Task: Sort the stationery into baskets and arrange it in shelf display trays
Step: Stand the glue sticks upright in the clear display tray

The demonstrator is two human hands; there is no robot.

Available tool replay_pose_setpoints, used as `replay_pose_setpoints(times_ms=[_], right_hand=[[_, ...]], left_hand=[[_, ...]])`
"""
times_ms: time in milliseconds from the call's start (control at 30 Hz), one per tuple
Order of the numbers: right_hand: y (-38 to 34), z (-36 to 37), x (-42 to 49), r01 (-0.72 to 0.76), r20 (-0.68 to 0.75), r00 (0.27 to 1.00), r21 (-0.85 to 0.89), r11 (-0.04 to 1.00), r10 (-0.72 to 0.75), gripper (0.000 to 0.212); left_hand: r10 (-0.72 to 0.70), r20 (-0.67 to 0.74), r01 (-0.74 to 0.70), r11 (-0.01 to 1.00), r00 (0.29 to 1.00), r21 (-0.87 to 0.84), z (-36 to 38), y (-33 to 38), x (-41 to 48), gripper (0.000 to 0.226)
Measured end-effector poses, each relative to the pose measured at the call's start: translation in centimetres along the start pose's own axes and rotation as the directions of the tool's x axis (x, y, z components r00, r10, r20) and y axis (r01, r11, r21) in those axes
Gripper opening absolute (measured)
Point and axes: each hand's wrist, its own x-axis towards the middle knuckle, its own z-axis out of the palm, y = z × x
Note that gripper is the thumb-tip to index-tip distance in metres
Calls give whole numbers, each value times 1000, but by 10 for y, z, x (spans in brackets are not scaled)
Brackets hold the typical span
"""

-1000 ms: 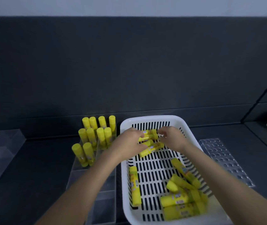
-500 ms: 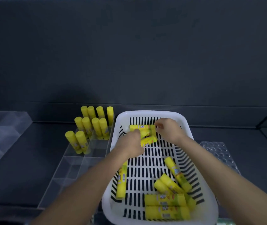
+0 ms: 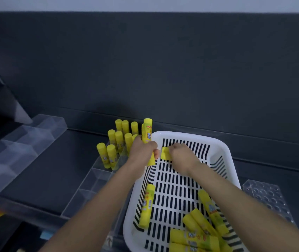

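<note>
Dark shelf point(image 3: 68, 157). My left hand point(image 3: 142, 149) grips glue stick point(image 3: 147, 135) upright; right hand point(image 3: 181, 153) holds second stick point(image 3: 165, 153) in basket point(image 3: 225, 151). Best: lower mine straight into tray point(image 3: 97, 177) beside standing sticks point(image 3: 119, 140), avoiding knocks.

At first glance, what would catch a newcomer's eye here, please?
Bright yellow glue sticks against the dark shelf: a cluster upright in the clear tray, more loose in the white basket. At the basket's far end, the left hand grips one stick upright and the right hand holds another.
</note>
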Motion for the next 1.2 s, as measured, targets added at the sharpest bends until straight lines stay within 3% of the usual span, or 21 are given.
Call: replay_pose_setpoints(times_ms=[100, 167, 267, 333, 400, 433, 500, 567, 667, 833, 933, 1100, 1200], right_hand=[[-4, 4, 1, -66, 46, 997, -46, 997, 68, 40], [-6, 4, -1, -85, 17, 996, -1, 996, 85, 32], [-8, -4, -6, -184, -47, 978, 276, 943, 205, 9], [-10, -17, -9, -237, -33, 948, 589, 773, 316, 4], [-16, -33, -16, -186, 46, 948, 882, 432, 314, 7], [-20, -39, -19, -145, 71, 962, 951, 272, 265, 12], [-31, -49, -24, -100, 83, 983, 990, 102, 166, 18], [-44, -55, -26, -90, 79, 989, 993, 81, 128, 18], [-61, -60, -28, -90, 73, 992, 983, 160, 106, 19], [-83, -60, -27, -67, 56, 995, 986, 151, 78, 15], [-98, -57, -23, -72, 54, 983, 992, 100, 177, 25], [-109, -61, -17, -95, 125, 890, 991, -90, 439, 20], [-111, -62, -17, -154, 141, 845, 988, -19, 516, 14]], left_hand=[[17, 10, -17, 1000, 1000, -3, -5, 1, -3, 14], [40, 34, -40, 999, 999, -1, -7, 3, -3, 14], [71, 69, -70, 997, 995, -10, -12, 7, -3, 13], [107, 85, -108, 994, 991, 7, -18, 10, -2, 12], [160, 114, -167, 985, 981, 54, -23, 13, -1, 14], [176, 127, -187, 979, 976, 76, -25, 15, 0, 17], [187, 139, -204, 972, 972, 116, -30, 19, 2, 22], [206, 161, -232, 958, 965, 167, -38, 22, 3, 22], [204, 177, -234, 957, 963, 171, -54, 30, 3, 20], [191, 225, -238, 949, 956, 206, -83, 43, 2, 17], [203, 241, -257, 942, 949, 217, -102, 48, 2, 18], [266, 299, -344, 905, 916, 249, -125, 58, 8, 13], [323, 330, -432, 831, 887, 349, -131, 60, 14, 16]])
